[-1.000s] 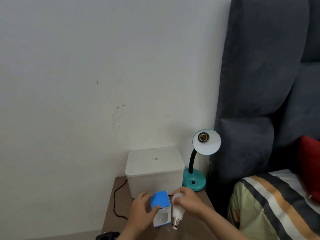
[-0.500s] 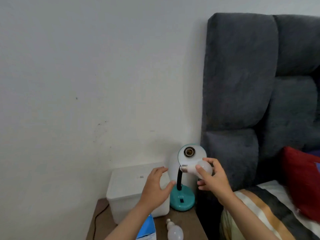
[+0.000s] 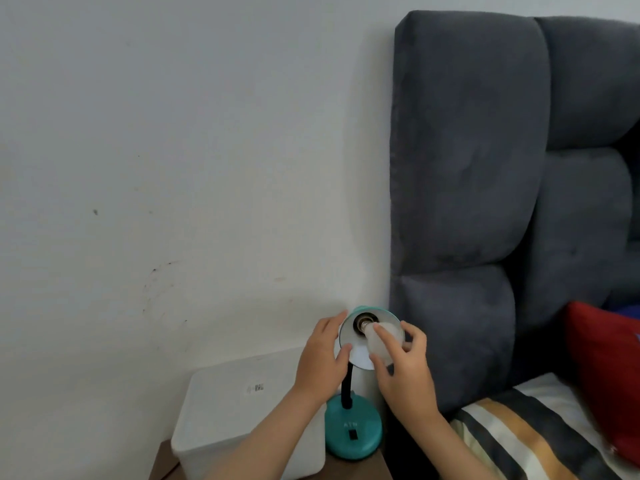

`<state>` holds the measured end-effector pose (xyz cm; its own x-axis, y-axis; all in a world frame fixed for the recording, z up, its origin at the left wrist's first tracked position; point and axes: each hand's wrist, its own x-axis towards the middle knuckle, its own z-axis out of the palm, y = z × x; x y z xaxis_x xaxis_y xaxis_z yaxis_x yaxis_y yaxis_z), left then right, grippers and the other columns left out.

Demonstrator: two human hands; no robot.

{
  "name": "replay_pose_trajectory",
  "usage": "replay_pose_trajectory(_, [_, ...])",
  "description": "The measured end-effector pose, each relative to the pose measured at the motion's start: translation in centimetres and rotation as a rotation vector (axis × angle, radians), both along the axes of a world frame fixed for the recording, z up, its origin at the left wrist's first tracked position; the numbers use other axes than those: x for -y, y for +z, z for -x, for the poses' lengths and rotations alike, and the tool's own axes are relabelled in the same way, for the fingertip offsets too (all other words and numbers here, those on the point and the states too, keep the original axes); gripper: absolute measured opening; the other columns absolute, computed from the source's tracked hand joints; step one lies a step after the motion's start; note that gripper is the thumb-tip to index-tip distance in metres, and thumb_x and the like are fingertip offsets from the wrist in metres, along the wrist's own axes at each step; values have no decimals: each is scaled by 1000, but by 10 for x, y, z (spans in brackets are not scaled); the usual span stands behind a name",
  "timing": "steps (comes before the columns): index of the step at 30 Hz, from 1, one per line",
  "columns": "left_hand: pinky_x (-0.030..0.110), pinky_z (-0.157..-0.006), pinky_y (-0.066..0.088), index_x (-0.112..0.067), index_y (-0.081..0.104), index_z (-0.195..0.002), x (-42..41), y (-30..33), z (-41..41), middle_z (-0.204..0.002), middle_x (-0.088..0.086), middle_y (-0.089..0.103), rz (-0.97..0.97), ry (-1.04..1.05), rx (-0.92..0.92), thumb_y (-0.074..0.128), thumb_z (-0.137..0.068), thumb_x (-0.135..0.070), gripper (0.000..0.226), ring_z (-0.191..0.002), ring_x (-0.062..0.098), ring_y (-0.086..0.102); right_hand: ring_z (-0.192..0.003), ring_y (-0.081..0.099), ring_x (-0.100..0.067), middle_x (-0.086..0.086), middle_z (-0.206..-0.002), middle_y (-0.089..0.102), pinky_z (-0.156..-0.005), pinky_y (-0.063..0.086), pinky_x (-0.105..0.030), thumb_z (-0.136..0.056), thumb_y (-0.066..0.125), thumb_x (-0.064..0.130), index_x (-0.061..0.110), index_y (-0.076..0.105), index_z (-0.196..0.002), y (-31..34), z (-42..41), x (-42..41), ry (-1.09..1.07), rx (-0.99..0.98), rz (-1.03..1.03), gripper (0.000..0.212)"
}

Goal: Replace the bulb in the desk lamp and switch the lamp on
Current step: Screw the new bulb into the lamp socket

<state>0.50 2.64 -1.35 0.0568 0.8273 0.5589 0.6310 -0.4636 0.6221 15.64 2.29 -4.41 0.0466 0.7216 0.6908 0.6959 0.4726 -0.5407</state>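
Half a second ago the right hand (image 3: 403,372) held the bulb (image 3: 381,342) short of the lamp shade (image 3: 360,358); now, gripping it, its base meets the socket just beyond its fingertips, while the left hand (image 3: 322,362) clasps the shade's rim, so screwing-in looks next.

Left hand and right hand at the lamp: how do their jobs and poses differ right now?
The left hand grips the rim of the lamp shade, thumb on its front edge; the right hand pinches the white bulb. The left hand sits on the wall side of the shade, the right hand on the headboard side. Both are raised at the shade's mouth, where the bulb's metal base meets the socket.
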Motion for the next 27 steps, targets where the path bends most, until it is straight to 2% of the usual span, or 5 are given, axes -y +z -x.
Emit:
replay_pose_trajectory(8, [23, -82, 50, -24, 49, -129, -13, -15, -2, -105, -7, 58, -105, 73, -28, 51, -85, 3, 52, -87, 3, 53, -107, 55, -36, -5, -127, 28, -58, 59, -38, -70, 76, 6, 29, 52, -125, -2, 13, -13, -75, 106, 16, 64])
replay_pose_trajectory(13, [20, -81, 50, -23, 50, -129, -15, -17, 0, -99, -14, 52, -122, 57, -45, 51, -85, 4, 52, -85, 1, 50, -116, 51, -38, -10, -136, 22, -67, 60, -39, -76, 70, 7, 23, 41, -135, -12, 15, -15, -69, 139, 51, 68])
replay_pose_trajectory(19, [24, -78, 52, -23, 51, -128, -15, -19, 0, -96, -14, 52, -135, 47, -48, 53, -84, 4, 52, -84, 4, 52, -74, 64, -30, -12, -113, 46, -52, 50, -31, -83, 65, 33, 17, 41, -133, -5, 16, -13, -110, 57, 144, 58])
replay_pose_trajectory(22, [27, -79, 53, -23, 51, -128, -14, -18, 0, -97, -9, 55, -132, 38, -46, 53, -84, 4, 51, -84, 6, 54, -76, 65, -34, -14, -116, 46, -53, 44, -28, -83, 63, 39, 14, 43, -130, 4, 18, -12, -177, 24, 180, 57])
replay_pose_trajectory(27, [29, -80, 54, -24, 51, -127, -15, -17, 0, -94, -13, 51, -122, 33, -36, 52, -84, 4, 51, -82, 7, 55, -81, 67, -33, -17, -135, 39, -57, 57, -36, -81, 67, 20, 25, 48, -119, -4, 24, -8, -104, 77, 50, 43])
